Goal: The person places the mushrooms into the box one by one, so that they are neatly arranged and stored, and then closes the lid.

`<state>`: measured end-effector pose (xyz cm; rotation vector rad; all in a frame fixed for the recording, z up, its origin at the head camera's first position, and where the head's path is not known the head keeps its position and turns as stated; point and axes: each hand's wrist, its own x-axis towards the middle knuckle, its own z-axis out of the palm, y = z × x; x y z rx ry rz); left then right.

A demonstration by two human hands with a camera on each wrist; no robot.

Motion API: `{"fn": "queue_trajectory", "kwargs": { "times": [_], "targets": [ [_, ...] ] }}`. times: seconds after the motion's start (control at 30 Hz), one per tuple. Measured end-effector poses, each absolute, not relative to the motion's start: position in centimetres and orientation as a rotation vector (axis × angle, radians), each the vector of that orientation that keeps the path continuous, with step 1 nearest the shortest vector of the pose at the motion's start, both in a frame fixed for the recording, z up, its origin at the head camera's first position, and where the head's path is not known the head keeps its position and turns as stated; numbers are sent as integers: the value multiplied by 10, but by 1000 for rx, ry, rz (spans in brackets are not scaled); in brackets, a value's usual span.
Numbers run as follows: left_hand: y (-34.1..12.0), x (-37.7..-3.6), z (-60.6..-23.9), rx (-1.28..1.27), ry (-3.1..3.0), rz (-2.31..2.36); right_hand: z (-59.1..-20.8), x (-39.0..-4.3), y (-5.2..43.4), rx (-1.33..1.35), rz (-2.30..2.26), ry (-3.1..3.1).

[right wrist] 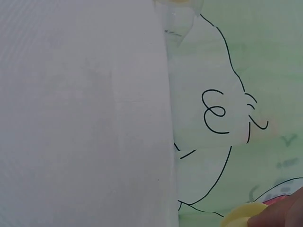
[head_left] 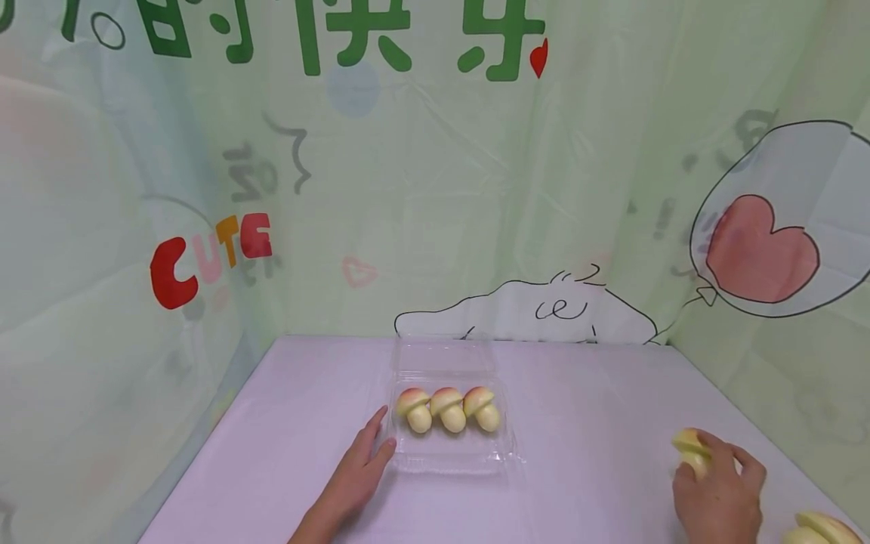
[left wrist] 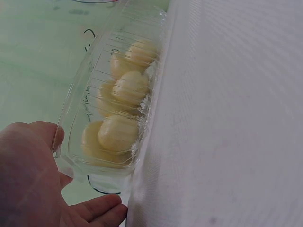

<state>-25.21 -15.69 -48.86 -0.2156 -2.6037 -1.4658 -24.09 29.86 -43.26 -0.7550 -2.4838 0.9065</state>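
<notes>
Pale lilac tabletop, printed curtain behind. I note the right hand pinching a mushroom-shaped piece, cap on the far side, well right of the clear tray. Nearer the tray: left hand, fingers apart, at its left edge. Three pieces lie inside, side by side.
</notes>
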Motion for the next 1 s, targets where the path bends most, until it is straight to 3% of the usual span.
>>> {"fn": "queue_trajectory", "kwargs": {
  "times": [0.43,1.0],
  "targets": [
    [-158,-253,-490,-208,-2605,-1448,-419,-247,272,-761,961,-2486],
    [-158,-252,-490,-216,-2600,-1463,-416,-250,239,-456,916,-2418]
  ]
}}
